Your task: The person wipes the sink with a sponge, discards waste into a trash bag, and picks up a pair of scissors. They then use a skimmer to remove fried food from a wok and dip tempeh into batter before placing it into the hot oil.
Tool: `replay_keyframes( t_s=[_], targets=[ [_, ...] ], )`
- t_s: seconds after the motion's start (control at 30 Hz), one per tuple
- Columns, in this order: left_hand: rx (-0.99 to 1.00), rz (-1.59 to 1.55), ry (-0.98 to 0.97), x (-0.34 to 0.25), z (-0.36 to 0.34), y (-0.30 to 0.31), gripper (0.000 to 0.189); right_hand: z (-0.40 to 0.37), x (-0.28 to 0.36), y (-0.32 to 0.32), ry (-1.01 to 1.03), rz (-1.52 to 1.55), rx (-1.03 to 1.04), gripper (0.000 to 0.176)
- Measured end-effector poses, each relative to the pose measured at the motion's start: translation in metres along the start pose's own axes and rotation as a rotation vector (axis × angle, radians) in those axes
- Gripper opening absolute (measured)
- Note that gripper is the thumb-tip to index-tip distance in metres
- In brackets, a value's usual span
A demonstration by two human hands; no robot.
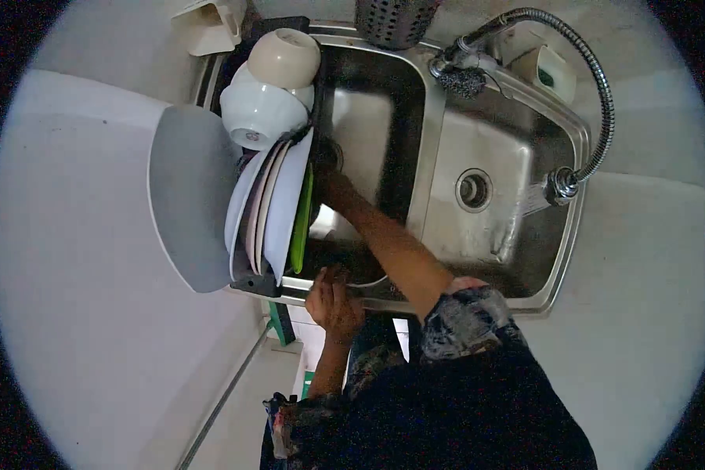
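My right hand [334, 182] reaches down into the left basin [376, 125]. It is in shadow close to a green plate [302, 223], and its fingers are hard to see. Low at the basin's front rim is my left hand [335, 304]. Its fingers are bent over the edge, and whatever they hold is too dark to make out. Beside both hands, plates stand on edge in a dark rack [257, 285], among them a large white plate [286, 207]. Behind these, a white bowl [262, 110] and a cream bowl [286, 59] lie upside down.
Water runs from the flexible faucet [605, 102] into the right basin [478, 235] near its drain [474, 190]. A metal scourer [464, 81] hangs behind. At the back stands a perforated holder [395, 22]. A grey curved board [192, 196] flanks the rack.
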State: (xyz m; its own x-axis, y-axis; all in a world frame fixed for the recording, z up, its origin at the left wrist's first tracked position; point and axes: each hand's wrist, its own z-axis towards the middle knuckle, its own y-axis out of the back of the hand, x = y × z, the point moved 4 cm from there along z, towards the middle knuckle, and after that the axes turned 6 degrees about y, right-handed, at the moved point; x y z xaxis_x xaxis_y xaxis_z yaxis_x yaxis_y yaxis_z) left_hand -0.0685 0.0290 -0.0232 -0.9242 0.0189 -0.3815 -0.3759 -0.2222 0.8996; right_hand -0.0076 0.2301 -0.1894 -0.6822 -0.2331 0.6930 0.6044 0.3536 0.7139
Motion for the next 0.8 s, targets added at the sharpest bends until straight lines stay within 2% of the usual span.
replay_keyframes(
  t_s=[0.03,0.17,0.2,0.23,0.3,0.37,0.43,0.5,0.57,0.6,0.67,0.7,0.77,0.8],
  targets=[
    [0.006,-0.038,-0.008,0.0,0.001,0.0,0.033,-0.008,0.002,-0.008,-0.002,0.002,0.0,0.026],
    [0.058,-0.098,-0.007,-0.002,0.008,-0.001,0.034,-0.063,0.04,-0.035,0.494,-0.925,-0.001,0.03],
    [0.052,-0.099,-0.005,-0.002,0.008,-0.001,0.034,-0.065,0.049,-0.039,0.516,-0.885,0.085,0.03],
    [0.034,-0.073,-0.018,-0.002,0.008,-0.002,0.034,-0.061,0.05,-0.038,0.463,-0.667,0.165,0.03],
    [0.018,-0.038,-0.024,0.001,0.004,-0.004,0.034,-0.042,0.045,-0.024,0.334,-0.302,0.164,0.03],
    [-0.087,-0.042,-0.047,0.002,0.001,-0.005,0.034,-0.017,0.03,0.013,0.213,-0.041,-0.048,0.03],
    [-0.052,-0.025,-0.049,-0.004,0.01,0.005,0.033,0.004,0.024,0.065,0.127,0.195,-0.306,0.03],
    [-0.019,-0.016,-0.049,-0.007,0.014,0.005,0.033,0.026,-0.034,0.061,-0.233,-0.089,-0.021,0.03],
    [-0.05,-0.056,-0.072,-0.005,0.01,0.003,0.032,0.043,-0.051,0.103,-0.036,-0.262,-0.227,0.031],
    [-0.047,-0.055,-0.075,-0.006,0.011,0.005,0.032,0.044,-0.061,0.11,-0.039,-0.259,-0.229,0.031],
    [0.063,-0.193,-0.002,-0.004,0.015,0.005,0.034,0.044,-0.078,0.112,-0.083,-0.61,-0.031,0.033],
    [0.069,-0.195,-0.006,-0.007,0.018,0.006,0.034,0.038,-0.061,0.114,-0.242,-0.546,0.036,0.034],
    [0.061,-0.209,-0.032,-0.012,0.023,0.011,0.034,0.019,-0.083,0.024,0.025,-0.558,-0.509,0.037],
    [0.061,-0.208,-0.033,-0.013,0.024,0.011,0.034,0.019,-0.076,0.021,0.025,-0.557,-0.51,0.037]
  ],
)
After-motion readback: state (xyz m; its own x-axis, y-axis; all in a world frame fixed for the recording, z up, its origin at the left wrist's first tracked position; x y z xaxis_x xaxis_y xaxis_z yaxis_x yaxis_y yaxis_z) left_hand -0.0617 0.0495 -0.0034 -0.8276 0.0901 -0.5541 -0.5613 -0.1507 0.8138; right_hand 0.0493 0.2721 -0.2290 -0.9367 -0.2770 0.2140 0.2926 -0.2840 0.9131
